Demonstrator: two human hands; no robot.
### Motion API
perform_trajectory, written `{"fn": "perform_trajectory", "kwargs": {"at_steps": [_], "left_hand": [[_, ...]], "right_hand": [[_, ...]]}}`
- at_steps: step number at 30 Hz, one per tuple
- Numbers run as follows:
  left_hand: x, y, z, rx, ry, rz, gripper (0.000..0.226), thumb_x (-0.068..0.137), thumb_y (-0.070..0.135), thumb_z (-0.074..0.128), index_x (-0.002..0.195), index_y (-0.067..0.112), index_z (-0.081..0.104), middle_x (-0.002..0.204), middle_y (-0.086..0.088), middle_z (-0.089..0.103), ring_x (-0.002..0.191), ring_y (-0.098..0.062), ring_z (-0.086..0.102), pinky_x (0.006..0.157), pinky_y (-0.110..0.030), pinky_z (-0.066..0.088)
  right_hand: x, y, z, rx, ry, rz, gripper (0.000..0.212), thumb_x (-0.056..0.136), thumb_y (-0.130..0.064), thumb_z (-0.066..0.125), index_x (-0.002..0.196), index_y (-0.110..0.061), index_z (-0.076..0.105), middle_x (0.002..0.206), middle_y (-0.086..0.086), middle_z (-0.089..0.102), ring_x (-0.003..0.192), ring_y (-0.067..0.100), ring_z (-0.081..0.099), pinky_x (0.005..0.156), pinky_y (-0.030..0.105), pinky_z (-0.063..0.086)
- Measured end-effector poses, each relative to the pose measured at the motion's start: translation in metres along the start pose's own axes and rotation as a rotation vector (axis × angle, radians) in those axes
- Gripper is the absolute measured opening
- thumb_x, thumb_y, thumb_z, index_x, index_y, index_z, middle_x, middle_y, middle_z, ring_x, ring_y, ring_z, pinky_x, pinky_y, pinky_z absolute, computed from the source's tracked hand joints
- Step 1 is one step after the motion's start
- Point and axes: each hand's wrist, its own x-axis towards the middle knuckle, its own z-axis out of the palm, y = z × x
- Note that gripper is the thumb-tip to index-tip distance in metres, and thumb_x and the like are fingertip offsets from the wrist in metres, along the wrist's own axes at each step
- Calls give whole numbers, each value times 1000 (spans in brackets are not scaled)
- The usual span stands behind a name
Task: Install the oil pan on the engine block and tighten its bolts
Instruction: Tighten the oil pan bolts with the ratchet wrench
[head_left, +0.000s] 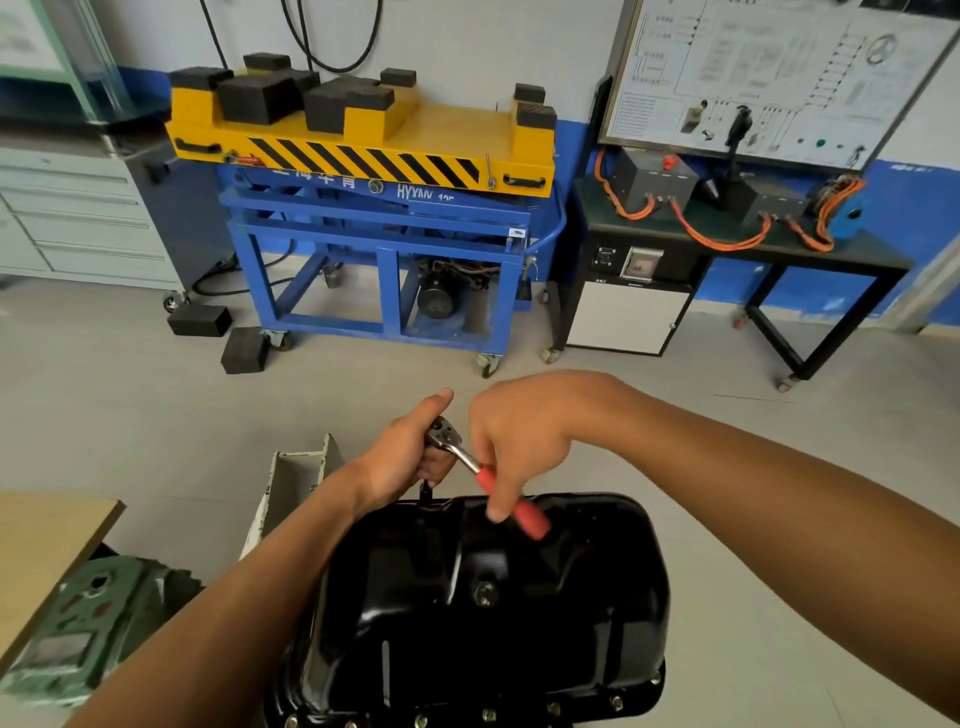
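Oil pan (493, 623) beneath red-handled ratchet (467, 460)

Both forearms bare to frame edge; left hand (408, 453), right hand (519, 441) bare

We face a white wall (493, 47) with a blue band (914, 208) along its foot, and black cables (363, 49) hang down it. The floor (130, 410) is pale grey. In the middle stands a blue wheeled cart (384, 244) with a yellow, black-striped top (441, 135) carrying black rubber blocks (254, 98); 2 more blocks (200, 319) lie on the floor by its left wheel. To our left is a grey drawer cabinet (78, 223). To our right, a black table (878, 260) holds orange cables (719, 240) below a white wiring board (779, 78). A wooden tabletop corner (47, 545) sits near left.
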Motion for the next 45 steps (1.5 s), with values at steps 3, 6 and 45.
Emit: {"fn": "perform_trajectory", "kwargs": {"at_steps": [3,6,45], "left_hand": [[-3,5,5,73,-95,36,61,96,56,30,45,22,25,47,0,18,51,-21,15,59,-41,16],[-6,6,6,72,-96,32,66,97,64,26,47,21,26,51,-1,17,54,-22,13,62,-42,13],[-40,-4,-15,294,191,214,8,84,1,76,86,-7,75,88,-28,72,79,-20,59,85,-46,52]], "right_hand": [[9,17,-4,-187,187,154,15,86,-31,73,77,-20,68,69,-3,60,66,13,52,52,27,33],[20,18,0,-247,509,228,27,90,-10,59,70,-20,44,75,1,44,63,19,45,49,30,26],[30,5,3,-224,491,-162,22,94,-36,66,95,-16,56,75,-3,52,71,21,54,51,31,33]]}}
